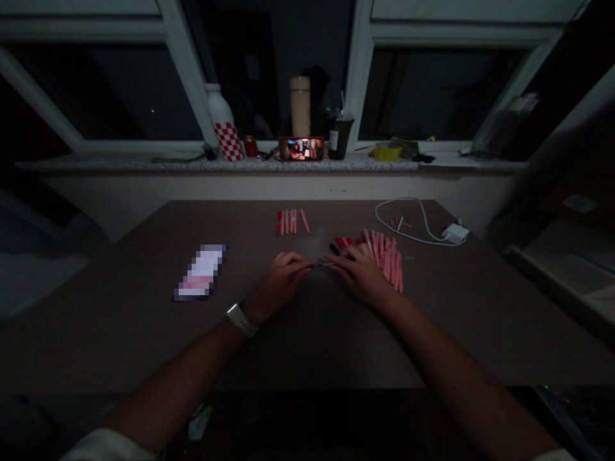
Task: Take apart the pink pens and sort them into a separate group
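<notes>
Left hand (283, 278) pinches a thin dark piece (323, 264) between its fingertips, low over the middle of the tabletop (120, 339). Right hand (360, 275) meets the same piece, its grip unclear in the dimness. Pink sticks (387, 266) lie heaped just right of it, apparently placed within easy reach; a smaller row of pink sticks (288, 221) sits farther off. Red-and-dark tips (343, 243) are partly hidden behind the right knuckles. Piece's exact shape is lost between the fingers.

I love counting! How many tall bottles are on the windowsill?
3: a white bottle with red checks on the left, a tan bottle in the middle, and a dark bottle to its right. More may be hidden in the dark.
</notes>
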Available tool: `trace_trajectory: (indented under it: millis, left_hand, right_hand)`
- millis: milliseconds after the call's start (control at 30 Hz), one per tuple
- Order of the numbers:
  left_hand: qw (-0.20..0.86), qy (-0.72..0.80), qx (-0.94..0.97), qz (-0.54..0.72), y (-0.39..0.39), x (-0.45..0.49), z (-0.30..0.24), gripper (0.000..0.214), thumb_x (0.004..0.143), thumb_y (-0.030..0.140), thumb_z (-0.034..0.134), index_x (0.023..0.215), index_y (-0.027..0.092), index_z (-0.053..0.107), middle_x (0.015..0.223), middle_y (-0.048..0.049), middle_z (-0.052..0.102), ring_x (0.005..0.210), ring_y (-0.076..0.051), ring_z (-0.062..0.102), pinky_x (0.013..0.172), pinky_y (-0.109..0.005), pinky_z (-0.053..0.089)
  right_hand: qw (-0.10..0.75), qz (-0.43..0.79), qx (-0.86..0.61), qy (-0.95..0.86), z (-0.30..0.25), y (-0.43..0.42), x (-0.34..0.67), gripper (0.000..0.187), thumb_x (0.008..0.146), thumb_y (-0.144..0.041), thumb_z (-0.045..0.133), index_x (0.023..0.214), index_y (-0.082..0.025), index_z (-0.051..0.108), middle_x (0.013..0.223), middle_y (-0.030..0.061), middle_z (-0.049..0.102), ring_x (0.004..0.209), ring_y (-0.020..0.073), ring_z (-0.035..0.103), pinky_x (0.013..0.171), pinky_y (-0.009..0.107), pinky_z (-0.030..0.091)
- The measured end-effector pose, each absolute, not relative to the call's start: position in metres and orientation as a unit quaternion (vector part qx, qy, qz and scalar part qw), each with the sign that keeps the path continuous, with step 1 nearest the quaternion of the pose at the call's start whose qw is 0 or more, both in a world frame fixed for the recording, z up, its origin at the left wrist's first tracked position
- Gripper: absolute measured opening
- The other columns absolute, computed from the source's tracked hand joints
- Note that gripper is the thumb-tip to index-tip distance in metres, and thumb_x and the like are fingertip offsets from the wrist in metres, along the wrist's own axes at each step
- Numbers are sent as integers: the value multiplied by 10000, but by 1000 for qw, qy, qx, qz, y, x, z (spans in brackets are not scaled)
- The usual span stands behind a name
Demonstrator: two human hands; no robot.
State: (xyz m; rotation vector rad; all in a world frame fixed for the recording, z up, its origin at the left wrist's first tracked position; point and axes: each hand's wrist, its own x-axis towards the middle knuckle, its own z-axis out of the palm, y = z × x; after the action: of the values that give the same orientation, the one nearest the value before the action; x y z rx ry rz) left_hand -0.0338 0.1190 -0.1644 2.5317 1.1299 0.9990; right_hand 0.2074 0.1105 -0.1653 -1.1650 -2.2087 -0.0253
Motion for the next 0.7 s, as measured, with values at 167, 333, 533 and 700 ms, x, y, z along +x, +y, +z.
trace_trajectory:
  millis: [167,333,533,700]
  left_hand:
    - [134,375,849,348,118,-32,-164,257,936,306,522,1138,235,664,988,-63,627,947,-193,563,842,-344,468]
    - [187,373,831,367,119,-33,-165,220,918,315,558,1064,217,690,942,-58,632,866,-166,595,773,-296,488]
    - [195,363,831,373,118,-35,-165,177,889,296,606,1007,217,712,894,-49,632,837,-160,600,745,-283,488]
    - [240,392,794,399,117,-32,-160,388,804,372,702,1149,205,641,1037,-65,669,907,-184,632,765,-287,509]
  right_hand:
    - [326,68,-419,-845,-169,108,200,272,926,-307,546,1172,-242,643,1028,91,648,1033,268,517,895,409,429]
    - [363,109,-417,-826,-170,106,199,191,889,-338,615,1028,-218,665,975,80,678,993,248,570,855,367,445]
    - [334,147,-439,-821,-171,104,192,291,965,-362,471,850,-193,678,792,54,688,765,195,621,711,295,436]
    - [352,186,-445,-802,-173,105,189,273,965,-346,468,842,-194,659,749,25,677,706,170,619,659,263,424]
